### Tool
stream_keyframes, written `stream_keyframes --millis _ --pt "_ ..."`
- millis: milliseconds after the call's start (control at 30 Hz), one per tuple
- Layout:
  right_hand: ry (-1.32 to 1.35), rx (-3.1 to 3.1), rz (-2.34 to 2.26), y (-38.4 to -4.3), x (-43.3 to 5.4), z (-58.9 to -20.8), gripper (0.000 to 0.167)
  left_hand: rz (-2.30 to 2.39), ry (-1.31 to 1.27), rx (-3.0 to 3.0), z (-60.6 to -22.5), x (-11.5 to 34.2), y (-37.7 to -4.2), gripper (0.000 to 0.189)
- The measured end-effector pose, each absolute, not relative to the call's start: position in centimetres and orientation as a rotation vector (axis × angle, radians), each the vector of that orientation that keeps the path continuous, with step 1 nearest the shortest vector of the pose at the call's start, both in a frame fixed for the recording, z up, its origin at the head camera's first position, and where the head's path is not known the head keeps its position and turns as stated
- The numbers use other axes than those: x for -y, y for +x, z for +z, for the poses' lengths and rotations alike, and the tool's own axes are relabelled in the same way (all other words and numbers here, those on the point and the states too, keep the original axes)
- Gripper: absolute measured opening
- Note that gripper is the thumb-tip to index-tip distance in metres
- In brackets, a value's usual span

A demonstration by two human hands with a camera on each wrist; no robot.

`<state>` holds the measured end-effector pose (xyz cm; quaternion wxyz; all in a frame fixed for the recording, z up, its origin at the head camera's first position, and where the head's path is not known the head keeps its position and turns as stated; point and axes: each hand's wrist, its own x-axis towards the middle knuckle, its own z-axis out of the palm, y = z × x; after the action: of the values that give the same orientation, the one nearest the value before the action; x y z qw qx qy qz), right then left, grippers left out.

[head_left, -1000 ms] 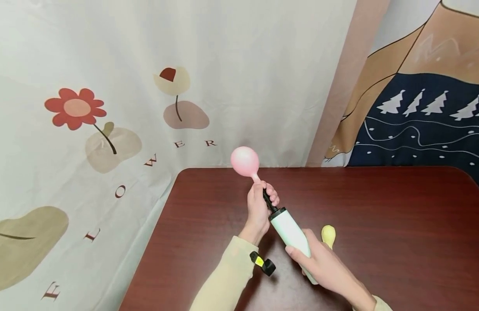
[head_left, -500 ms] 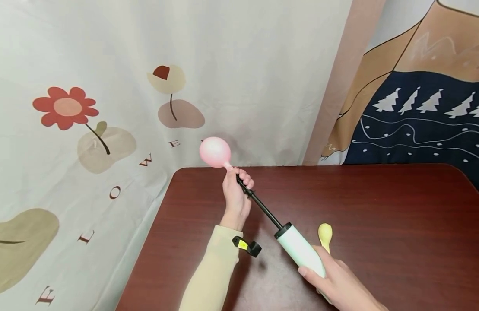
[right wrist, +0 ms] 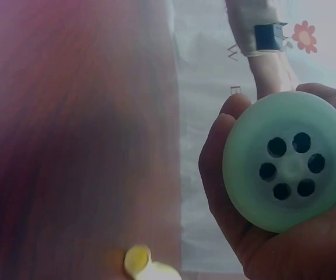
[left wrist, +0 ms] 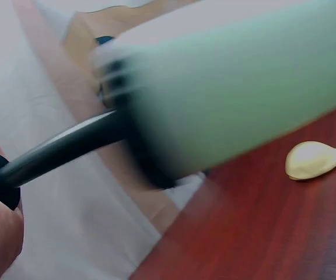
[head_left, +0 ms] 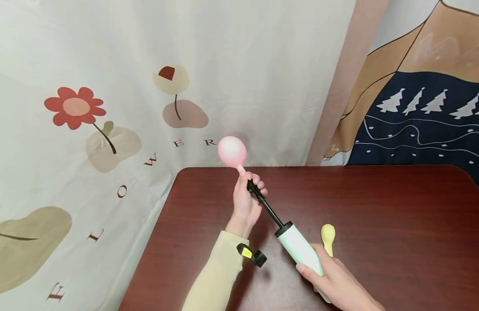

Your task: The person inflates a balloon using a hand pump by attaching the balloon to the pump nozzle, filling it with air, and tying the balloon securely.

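Observation:
A partly inflated pink balloon [head_left: 232, 151] sits on the black front end of a hand balloon pump [head_left: 300, 248]. My left hand [head_left: 247, 201] grips that end, its thumb up at the balloon's neck. Lower right, my right hand [head_left: 336, 276] is wrapped round the pump's mint-green barrel. A length of black rod [head_left: 272, 214] shows between the two hands; in the left wrist view the barrel [left wrist: 232, 87] is blurred. The right wrist view looks onto the barrel's round end [right wrist: 293, 166], which has several holes, with fingers curled about it.
A limp yellow balloon [head_left: 328, 235] lies on the dark red-brown table [head_left: 398, 224], just beyond the right hand. Behind the table hangs a printed pale curtain [head_left: 262, 77], with a dark patterned cloth [head_left: 426, 129] to its right. A black wrist camera [head_left: 258, 258] juts from the left sleeve.
The barrel slid away from the left hand, baring a long rod, then came partly back, so the rod now shows shorter. The pink balloon and left hand swung left, then partly back right.

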<state>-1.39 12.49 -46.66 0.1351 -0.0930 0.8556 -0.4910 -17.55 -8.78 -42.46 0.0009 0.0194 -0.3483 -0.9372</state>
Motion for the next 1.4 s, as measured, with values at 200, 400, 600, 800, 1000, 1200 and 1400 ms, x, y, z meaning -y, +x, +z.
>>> stream_keyframes --millis 200,400,600,800,1000,1200,1400 --pt "-0.291 -2.38 -1.596 -2.5 -11.2 -46.6 0.045 -2.932 0.022 1.166 -43.4 7.0 -16.5 0.036" --pt "-0.277 -2.377 -1.644 -3.7 -10.3 -46.2 0.047 -2.89 -0.007 1.221 -43.3 6.6 -16.5 0.036" --pt "-0.274 -2.379 -1.636 -3.9 -10.2 -45.6 0.047 -2.862 -0.016 1.164 -42.5 7.5 -17.8 0.033" --pt "-0.322 -2.387 -1.572 -3.0 -11.6 -45.5 0.043 -2.814 -0.014 1.054 -41.5 9.4 -19.6 0.033" --pt "-0.398 -2.473 -1.417 -1.8 -13.7 -46.5 0.036 -2.773 0.017 0.989 -41.2 11.6 -20.8 0.034" --pt "-0.463 -2.455 -1.453 -2.5 -13.7 -47.3 0.035 -2.762 0.065 1.013 -42.2 10.7 -20.4 0.034" --pt "-0.353 -2.451 -1.519 -4.0 -11.8 -47.0 0.046 -2.82 0.049 1.141 -43.9 7.5 -18.7 0.028"
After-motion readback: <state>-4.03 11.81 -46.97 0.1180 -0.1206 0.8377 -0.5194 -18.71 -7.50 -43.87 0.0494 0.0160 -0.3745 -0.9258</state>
